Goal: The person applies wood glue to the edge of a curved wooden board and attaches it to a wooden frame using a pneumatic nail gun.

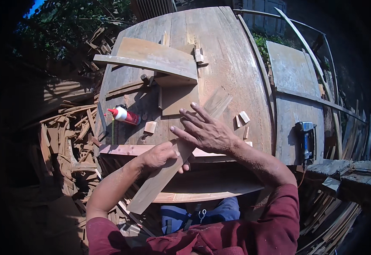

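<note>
A long flat wooden board (158, 185) slants from near my lap up over the front edge of the workbench. My left hand (161, 155) is closed around its middle, with fingertips showing past the board's other edge. Across the board's upper face lies my right hand (209, 132), palm down, fingers stretched and spread apart. Beyond my hands stands a partly built wooden piece (179, 97) made of panels. Left of it, a red and white squeeze bottle (126, 115) rests on its side, near a small wood block (150, 127).
More small wood blocks (243, 119) sit right of my right hand. A pinkish wooden rail (121, 149) runs along the near edge of the workbench (236, 63). A blue corded power tool (307, 140) lies on the side table. Scrap wood (68, 153) is heaped at left.
</note>
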The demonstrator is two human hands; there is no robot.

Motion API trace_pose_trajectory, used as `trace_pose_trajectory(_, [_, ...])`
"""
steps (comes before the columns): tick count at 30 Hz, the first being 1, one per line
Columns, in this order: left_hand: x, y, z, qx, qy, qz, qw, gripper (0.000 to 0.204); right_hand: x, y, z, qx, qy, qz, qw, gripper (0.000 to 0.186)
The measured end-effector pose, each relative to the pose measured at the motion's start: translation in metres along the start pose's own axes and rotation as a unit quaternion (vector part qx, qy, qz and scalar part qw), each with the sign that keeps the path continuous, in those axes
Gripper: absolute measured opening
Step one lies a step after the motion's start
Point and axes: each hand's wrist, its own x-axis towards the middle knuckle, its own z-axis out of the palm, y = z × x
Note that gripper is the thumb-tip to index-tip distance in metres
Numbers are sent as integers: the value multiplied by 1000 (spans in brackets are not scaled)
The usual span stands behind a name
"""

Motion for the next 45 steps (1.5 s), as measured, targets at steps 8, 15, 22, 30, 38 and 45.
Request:
trace_pose_trajectory(8, [-134, 32, -107, -64, 246, 193, 948, 76, 18, 74, 77, 213, 42, 240, 946, 113])
trace_pose_trajectory(15, [-87, 105, -265, -88, 513, 474, 710, 90, 151, 165, 196, 179, 156, 338, 911, 90])
trace_pose_trajectory(22, [-16, 163, -317, -210, 482, 498, 690, 69, 185, 200, 248, 192, 39, 413, 889, 90])
trace_pose_trajectory(30, [5, 179, -334, -243, 642, 428, 588, 46, 166, 194, 302, 265, 85, 363, 889, 82])
trace_pose_trajectory(38, [-5, 181, -388, -198, 663, 407, 596, 49, 156, 158, 297, 162, 194, 347, 903, 93])
trace_pose_trajectory(45, [-9, 170, -409, -157, 701, 400, 570, 41, 144, 158, 306, 183, 203, 344, 898, 93])
